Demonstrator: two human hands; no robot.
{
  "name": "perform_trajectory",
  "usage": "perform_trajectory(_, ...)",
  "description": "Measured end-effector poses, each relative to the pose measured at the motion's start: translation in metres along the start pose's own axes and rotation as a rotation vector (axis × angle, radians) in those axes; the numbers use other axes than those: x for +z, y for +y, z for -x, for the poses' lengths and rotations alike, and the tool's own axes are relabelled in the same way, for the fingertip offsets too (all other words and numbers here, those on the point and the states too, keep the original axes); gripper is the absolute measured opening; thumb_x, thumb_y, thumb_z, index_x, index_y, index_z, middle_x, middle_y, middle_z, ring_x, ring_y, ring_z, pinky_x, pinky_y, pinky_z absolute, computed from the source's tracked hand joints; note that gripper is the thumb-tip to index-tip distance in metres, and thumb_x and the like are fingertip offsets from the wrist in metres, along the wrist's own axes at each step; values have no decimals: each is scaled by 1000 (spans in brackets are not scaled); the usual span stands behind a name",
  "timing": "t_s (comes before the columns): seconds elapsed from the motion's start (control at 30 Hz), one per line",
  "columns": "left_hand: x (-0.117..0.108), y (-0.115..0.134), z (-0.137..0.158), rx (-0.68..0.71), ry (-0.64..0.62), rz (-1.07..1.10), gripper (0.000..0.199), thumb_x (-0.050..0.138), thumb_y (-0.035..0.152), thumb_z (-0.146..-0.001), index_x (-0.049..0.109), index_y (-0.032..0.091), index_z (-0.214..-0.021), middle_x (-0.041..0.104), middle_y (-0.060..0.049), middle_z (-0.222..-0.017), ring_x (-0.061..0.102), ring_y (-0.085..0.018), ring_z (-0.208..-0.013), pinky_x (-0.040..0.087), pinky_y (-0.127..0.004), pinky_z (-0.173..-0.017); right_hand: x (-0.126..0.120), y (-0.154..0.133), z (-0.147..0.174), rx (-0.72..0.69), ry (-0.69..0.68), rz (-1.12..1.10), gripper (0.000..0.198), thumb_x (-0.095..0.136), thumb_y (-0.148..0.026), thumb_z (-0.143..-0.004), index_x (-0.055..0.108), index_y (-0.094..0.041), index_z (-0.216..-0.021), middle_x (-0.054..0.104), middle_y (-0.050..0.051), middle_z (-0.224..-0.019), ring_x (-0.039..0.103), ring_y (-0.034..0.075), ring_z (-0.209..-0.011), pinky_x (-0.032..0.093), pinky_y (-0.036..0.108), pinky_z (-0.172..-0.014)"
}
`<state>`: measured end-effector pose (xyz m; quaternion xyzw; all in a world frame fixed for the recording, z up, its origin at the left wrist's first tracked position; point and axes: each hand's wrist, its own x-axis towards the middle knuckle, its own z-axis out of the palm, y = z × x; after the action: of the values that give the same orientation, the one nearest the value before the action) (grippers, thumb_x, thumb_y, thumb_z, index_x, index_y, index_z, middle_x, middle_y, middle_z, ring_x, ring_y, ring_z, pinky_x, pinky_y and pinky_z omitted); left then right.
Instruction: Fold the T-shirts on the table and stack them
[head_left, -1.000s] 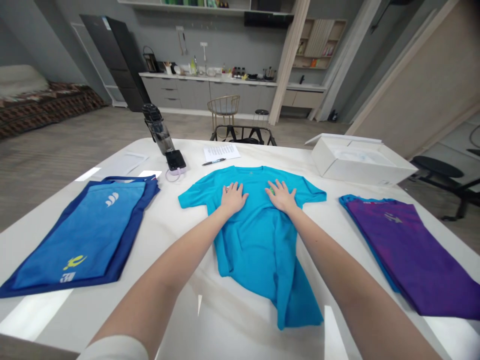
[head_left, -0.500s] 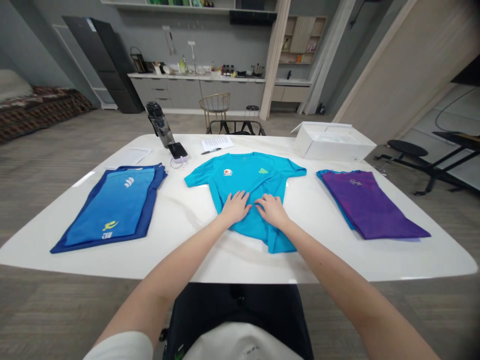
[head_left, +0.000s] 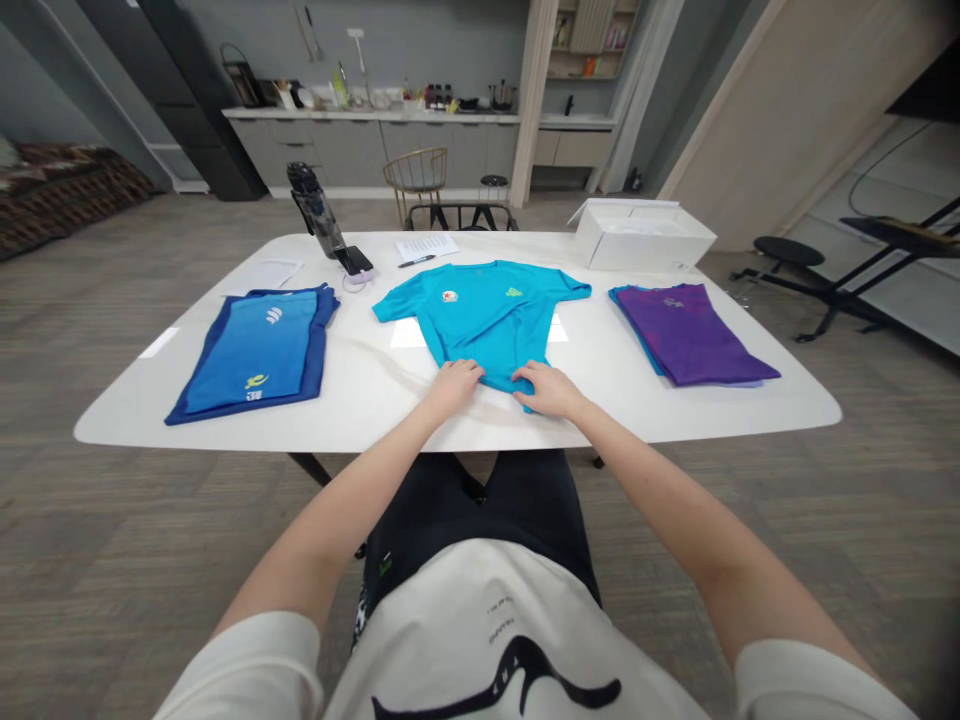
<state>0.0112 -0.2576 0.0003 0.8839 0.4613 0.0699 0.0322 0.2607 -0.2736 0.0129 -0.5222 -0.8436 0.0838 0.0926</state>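
Observation:
A turquoise T-shirt (head_left: 487, 318) lies face up on the white table (head_left: 367, 400), its neck and sleeves at the far side and small badges on the chest. Creases run across its body. My left hand (head_left: 455, 388) is at the lower left of the hem, its fingers curled onto the cloth. At the hem's right corner, my right hand (head_left: 553, 388) has bent fingers closed on the fabric. The hem's edge is partly hidden under both hands.
Blue folded shirts (head_left: 262, 345) lie to the left, purple and blue ones (head_left: 690, 335) to the right. Behind are a dark bottle (head_left: 319, 212), a phone (head_left: 352, 260), a pen (head_left: 417, 261), paper (head_left: 426, 246) and a white box (head_left: 645, 235).
Both hands have slid from the middle of the T-shirt towards me, down to its hem, and the fingers have curled in. My view has tilted down, showing more of my clothes.

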Motion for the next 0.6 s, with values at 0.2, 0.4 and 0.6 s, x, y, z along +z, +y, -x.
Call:
perform_trajectory(0.2,-21,-19,-6,-98,48,-13,52,32,3,-93,62,22,-130,65,-11,-120,59,-27,-114,45,-38,-94,-13,3,11,232,24,-76,31,52,-22,-91,69,-25,-116,74,2,-95,67,20,-86,46,27,-76)
perform_trajectory(0.4,-54,-12,-6,-296,305,-56,35,34,22,-103,59,22,-128,61,-14,-128,55,-31,-122,42,-44,-101,-32,18,26,506,128,16,32,50,-22,-91,67,-23,-118,74,8,-98,68,28,-93,48,34,-78)
perform_trajectory(0.6,-23,21,14,-77,52,-7,25,47,33,-102,66,21,-112,69,-10,-109,64,-27,-105,47,-38,-91,-29,33,46,531,13,217,36,47,-12,-91,67,-17,-120,65,19,-119,65,34,-106,49,43,-88)
